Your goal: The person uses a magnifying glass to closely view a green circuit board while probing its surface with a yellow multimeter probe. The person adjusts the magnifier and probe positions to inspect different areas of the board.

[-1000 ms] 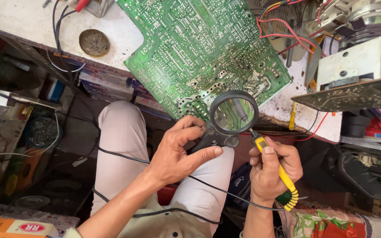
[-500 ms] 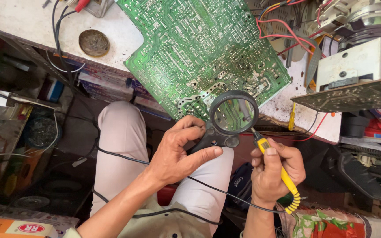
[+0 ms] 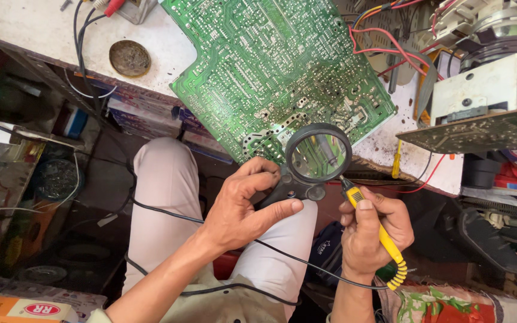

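A large green circuit board (image 3: 276,66) lies solder side up, overhanging the white bench edge. My left hand (image 3: 243,206) grips the black handle of a round magnifying glass (image 3: 318,154), held over the board's near corner. My right hand (image 3: 373,230) holds a yellow-handled soldering iron (image 3: 378,230) like a pen. Its metal tip reaches under the lens and shows enlarged through the glass, close to the board's edge. A black cord runs from the iron across my lap.
A round rusty tin (image 3: 129,58) and black cables (image 3: 85,42) lie on the white bench (image 3: 37,30) at left. Red wires (image 3: 390,45), a metal chassis (image 3: 486,84) and a second board (image 3: 480,131) crowd the right. Shelves with clutter sit below left. My knees in light trousers (image 3: 163,197) are beneath.
The lens and iron have shifted very slightly; both hands stay in the same grip at the board's near corner.
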A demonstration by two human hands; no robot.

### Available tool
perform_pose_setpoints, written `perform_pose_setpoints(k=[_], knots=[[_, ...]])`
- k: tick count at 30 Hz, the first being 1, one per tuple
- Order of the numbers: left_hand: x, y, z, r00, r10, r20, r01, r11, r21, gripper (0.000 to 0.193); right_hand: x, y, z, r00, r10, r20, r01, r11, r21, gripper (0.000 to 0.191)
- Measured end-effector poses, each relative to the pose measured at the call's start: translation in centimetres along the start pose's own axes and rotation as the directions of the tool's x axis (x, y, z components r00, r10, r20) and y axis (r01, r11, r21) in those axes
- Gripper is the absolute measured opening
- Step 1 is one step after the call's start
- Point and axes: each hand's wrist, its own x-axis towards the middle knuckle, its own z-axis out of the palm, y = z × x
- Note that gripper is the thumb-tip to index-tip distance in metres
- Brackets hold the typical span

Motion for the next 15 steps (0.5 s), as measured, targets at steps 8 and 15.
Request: perform_pose_setpoints(k=[8, 15], knots=[[0.00, -0.02, -0.03, 1.000, -0.013, 0.005, 0.013, 1.000, -0.017, 0.035, 0.00, -0.12, 0.08, 1.000, -0.020, 0.018, 0.020, 1.000, -0.016, 0.007], [0.01, 0.05, -0.03, 1.000, -0.003, 0.006, 0.003, 1.000, -0.009, 0.035, 0.07, -0.25, -0.06, 0.999, -0.036, 0.013, 0.036, 0.999, -0.029, 0.008]])
